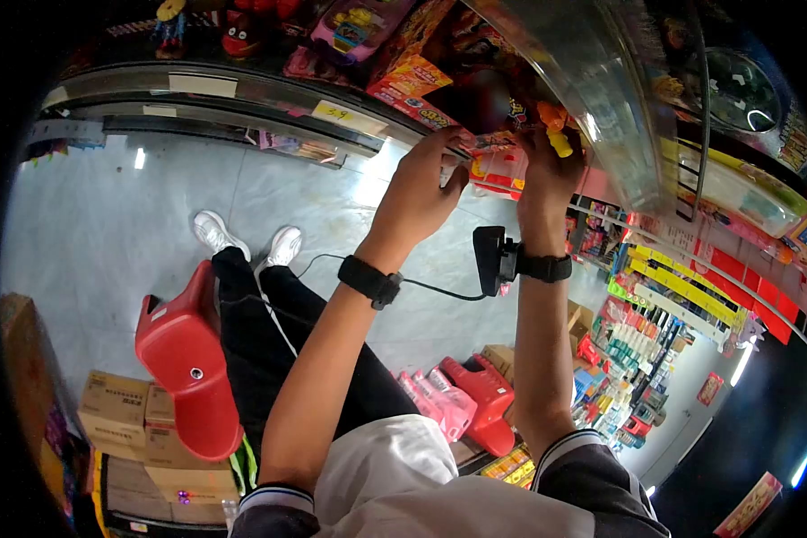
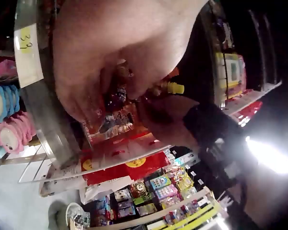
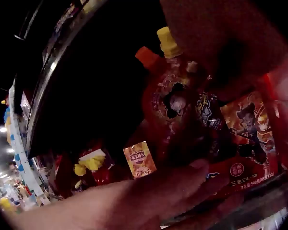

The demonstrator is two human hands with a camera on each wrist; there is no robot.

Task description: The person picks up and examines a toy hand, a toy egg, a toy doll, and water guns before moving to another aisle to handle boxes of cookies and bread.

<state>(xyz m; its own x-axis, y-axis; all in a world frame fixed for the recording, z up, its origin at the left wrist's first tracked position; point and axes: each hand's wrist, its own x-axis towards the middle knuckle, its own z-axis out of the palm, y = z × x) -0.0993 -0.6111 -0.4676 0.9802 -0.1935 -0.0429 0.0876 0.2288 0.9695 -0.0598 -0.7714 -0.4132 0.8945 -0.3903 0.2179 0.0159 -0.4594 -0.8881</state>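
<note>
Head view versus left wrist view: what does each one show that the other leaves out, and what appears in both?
Only the head view shows the white shoes and red stools. Only the left wrist view shows the wavy-edged blue items at its left edge. Both share the handwritten price label, yellow cap, left hand and right hand.
</note>
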